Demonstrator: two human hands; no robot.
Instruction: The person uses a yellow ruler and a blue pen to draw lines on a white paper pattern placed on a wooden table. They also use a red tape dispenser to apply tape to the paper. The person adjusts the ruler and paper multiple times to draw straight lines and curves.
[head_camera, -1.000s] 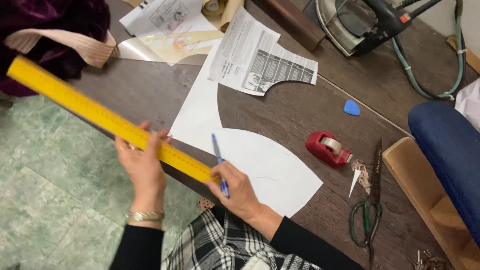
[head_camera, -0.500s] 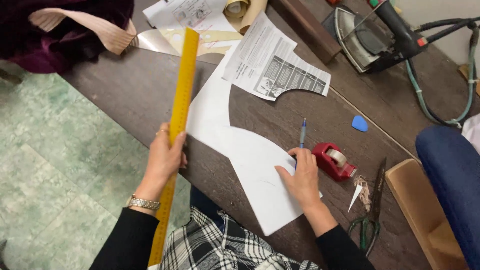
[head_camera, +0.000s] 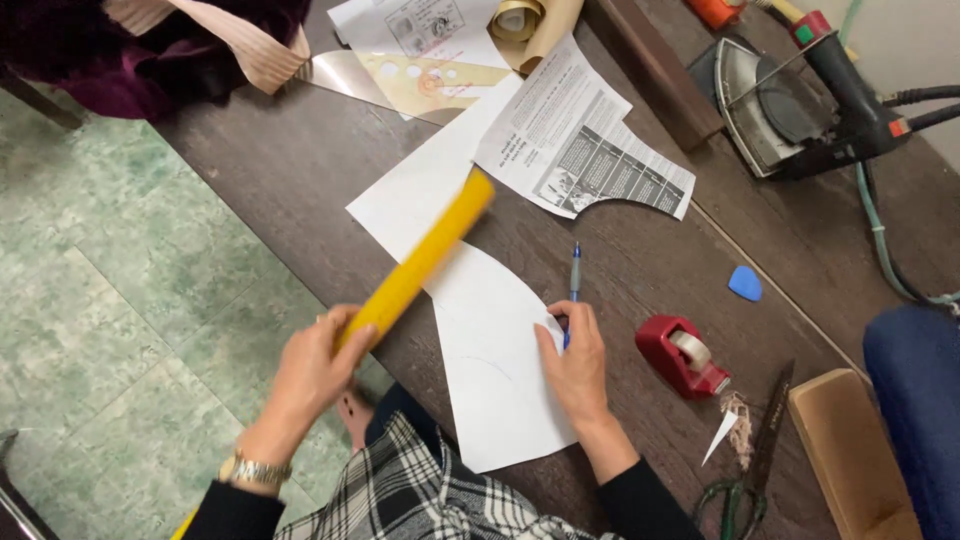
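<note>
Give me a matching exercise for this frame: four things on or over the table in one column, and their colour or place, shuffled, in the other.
Things:
1. ruler
2. pen
3. tape dispenser
4. scissors

Descriptions:
A. red, on the table beyond the right hand
B. yellow, held in the left hand above the white paper pattern
C. green handles, near the table's front edge by the cardboard box
D. blue, held in the right hand, its far end pointing away from the person

Pairs: 1-B, 2-D, 3-A, 4-C
</note>
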